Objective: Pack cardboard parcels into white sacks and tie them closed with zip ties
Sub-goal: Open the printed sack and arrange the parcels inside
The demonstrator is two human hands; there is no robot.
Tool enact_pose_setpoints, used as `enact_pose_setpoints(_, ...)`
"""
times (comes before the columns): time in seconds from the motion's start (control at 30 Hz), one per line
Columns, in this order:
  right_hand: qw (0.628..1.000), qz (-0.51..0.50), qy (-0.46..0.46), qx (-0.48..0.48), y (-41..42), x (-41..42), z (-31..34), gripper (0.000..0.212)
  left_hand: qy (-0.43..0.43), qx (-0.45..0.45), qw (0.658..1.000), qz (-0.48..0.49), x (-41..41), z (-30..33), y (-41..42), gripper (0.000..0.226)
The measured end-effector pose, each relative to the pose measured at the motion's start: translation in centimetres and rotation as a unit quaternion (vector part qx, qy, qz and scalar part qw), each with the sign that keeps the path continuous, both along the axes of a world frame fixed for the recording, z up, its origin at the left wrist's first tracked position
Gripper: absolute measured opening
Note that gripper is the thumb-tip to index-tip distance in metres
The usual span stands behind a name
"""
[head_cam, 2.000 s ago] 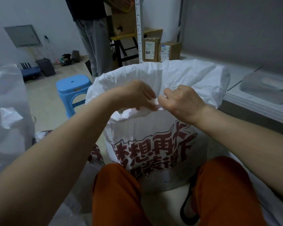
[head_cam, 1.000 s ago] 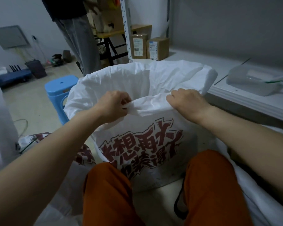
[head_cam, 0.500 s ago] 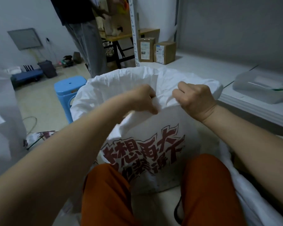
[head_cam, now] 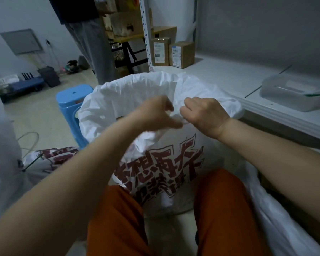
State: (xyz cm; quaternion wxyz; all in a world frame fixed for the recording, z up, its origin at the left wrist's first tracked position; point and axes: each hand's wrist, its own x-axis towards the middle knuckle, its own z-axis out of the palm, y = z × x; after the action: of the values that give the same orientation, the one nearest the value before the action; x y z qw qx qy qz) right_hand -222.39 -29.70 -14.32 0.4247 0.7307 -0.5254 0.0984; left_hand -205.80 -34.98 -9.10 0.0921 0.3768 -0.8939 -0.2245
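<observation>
1 open white sack (head_cam: 166,163) at frame centre, between 2 orange-clad knees. Left hand (head_cam: 158,113) and right hand (head_cam: 204,115), both curled, pinch its near rim. 2 cardboard parcels (head_cam: 172,52) upper centre, 1 blue stool (head_cam: 73,102) left.

Single head-worn wide-angle view, looking forward and down from a seated person's eye level. Close range: both forearms enter from the lower corners, left hand (head_cam: 160,115) and right hand (head_cam: 204,115) meet near frame centre over the white sack (head_cam: 129,89), orange-clad knees at the bottom edge. Beyond that the view takes in the floor with a blue stool (head_cam: 70,97) at mid left, cardboard boxes (head_cam: 174,52) at upper centre, a white ledge (head_cam: 229,78) on the right. Strong barrel distortion at edges. No second view, so no overlap.
</observation>
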Motion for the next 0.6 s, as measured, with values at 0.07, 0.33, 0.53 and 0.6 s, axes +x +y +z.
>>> enact_pose_setpoints(0.07,1.0,0.013,0.015,-0.02,0.0,-0.3,-0.5,0.03,0.005,0.105,0.994,0.006,-0.2,1.6,-1.0,0.044)
enact_pose_setpoints(0.33,0.951,-0.068,-0.201,0.224,1.6,-0.9,-0.3,0.061,-0.121,-0.177,0.977,-0.013,-1.7,-2.8,-1.7,0.023)
enact_pose_setpoints(0.53,0.991,-0.035,-0.058,0.114,1.4,-0.6,-1.9,0.022,-0.126,-0.087,0.985,-0.084,1.3,-2.8,-1.0,0.02)
enact_pose_setpoints(0.6,0.995,-0.031,-0.068,0.071,0.6,0.0,-2.3,0.027,-0.217,-0.125,0.966,-0.067,1.2,-2.5,-0.7,0.015)
